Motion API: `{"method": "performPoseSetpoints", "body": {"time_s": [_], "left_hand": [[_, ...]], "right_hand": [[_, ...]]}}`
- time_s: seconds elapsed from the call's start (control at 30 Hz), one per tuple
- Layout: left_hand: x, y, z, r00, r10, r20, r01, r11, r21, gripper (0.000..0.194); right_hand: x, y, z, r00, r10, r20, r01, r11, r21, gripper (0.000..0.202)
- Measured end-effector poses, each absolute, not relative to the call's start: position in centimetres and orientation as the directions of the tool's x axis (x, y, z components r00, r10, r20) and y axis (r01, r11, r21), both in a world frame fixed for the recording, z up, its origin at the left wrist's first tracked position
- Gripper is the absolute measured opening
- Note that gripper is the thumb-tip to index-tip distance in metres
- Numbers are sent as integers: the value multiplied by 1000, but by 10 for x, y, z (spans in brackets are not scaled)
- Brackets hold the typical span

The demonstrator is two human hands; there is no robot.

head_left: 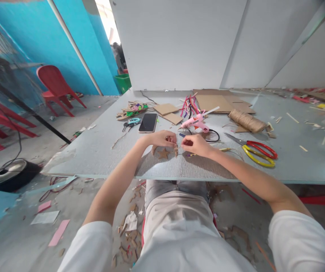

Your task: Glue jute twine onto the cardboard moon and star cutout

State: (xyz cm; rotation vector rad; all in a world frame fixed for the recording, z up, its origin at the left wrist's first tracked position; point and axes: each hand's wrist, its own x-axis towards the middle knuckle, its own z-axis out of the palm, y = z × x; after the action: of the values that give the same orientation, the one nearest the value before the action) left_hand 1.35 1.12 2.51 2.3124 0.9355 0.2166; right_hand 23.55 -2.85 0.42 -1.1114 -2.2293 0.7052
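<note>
Grey table (94,151) fills mid-frame; white wall panels behind it, blue wall and red chairs (55,87) to the left, scrap-littered floor under the near edge.

On the table, far side: flat cardboard sheets (221,101). Right of centre: roll of twine (247,121), then scissors with red and yellow handles (257,151) lying flat, blades pointing left. Centre: pink glue gun (195,121) lying on its side, black cord looping just beyond the right hand. Left of it: dark phone (148,122) face up, keys (131,122) just beside it.

Left hand (162,139) rests on the table, fingers curled down, fingertips touching a small brown cardboard piece (176,151). Cardboard star (163,153) lies flat on the table just below the left hand, near the front edge, beside that piece.

Right hand (195,145) is pinched narrow, thumb against forefinger; what it pinches is too small to tell. The two hands are near each other, not touching.
</note>
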Motion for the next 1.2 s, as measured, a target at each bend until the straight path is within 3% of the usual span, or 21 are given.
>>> {"method": "performPoseSetpoints", "body": {"time_s": [0.4, 1.2], "left_hand": [[13, 12, 24, 742, 662, -103, 553, -519, 652, 29], [15, 9, 26, 737, 669, -101, 581, -549, 601, 33]], "right_hand": [[232, -34, 8, -512, 856, 75, 610, 424, -669, 11], [231, -38, 13, -538, 841, 58, 637, 451, -626, 6]]}}
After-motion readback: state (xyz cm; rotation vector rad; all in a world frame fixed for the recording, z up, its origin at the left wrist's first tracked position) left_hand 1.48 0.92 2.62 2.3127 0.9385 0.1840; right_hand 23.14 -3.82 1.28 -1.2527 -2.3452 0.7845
